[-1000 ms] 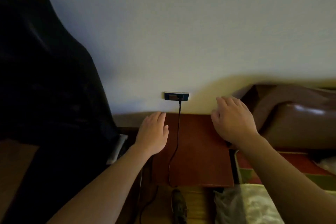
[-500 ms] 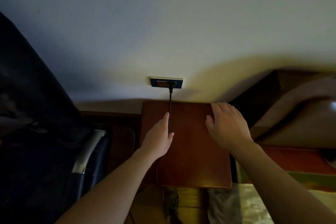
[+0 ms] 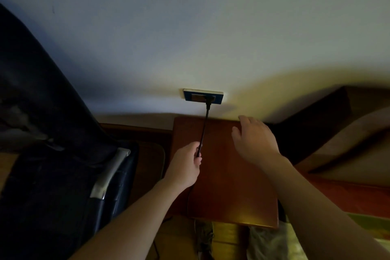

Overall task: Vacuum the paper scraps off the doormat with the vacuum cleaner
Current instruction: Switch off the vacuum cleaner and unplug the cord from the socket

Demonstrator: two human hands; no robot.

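A dim room, seen looking down over my own two bare arms. A pale wall (image 3: pixel 211 27) fills the top half. At the left, a large black padded chair (image 3: pixel 42 112) rises against the wall, its side close to the desk's left edge with only a narrow dark gap between them. In the centre stands a small reddish-brown wooden desk (image 3: pixel 232 186), its back edge against the wall and its front edge nearest me. To the right, a brown headboard (image 3: pixel 337 129) slopes away, touching or just beside the desk's rear right corner, so there is little room on either side.

My right hand (image 3: pixel 255 139) is over the rear right part of the desk, palm down, its fingers (image 3: pixel 245 120) loose and slightly spread, holding nothing. I cannot tell whether it touches the wood. My left hand (image 3: pixel 185 167) is over the desk's left part, its fingers (image 3: pixel 198 160) curled round a black cord (image 3: pixel 203 131).

On the wall just above the desk's back edge is a dark rectangular socket plate (image 3: pixel 203 96). The cord's plug (image 3: pixel 208 101) sits in it. From there the cord runs straight down and slightly left, taut, into my left grip. Between my two hands the desk top is bare wood. Below the front edge, a shoe (image 3: pixel 203 236) shows dimly on the floor.
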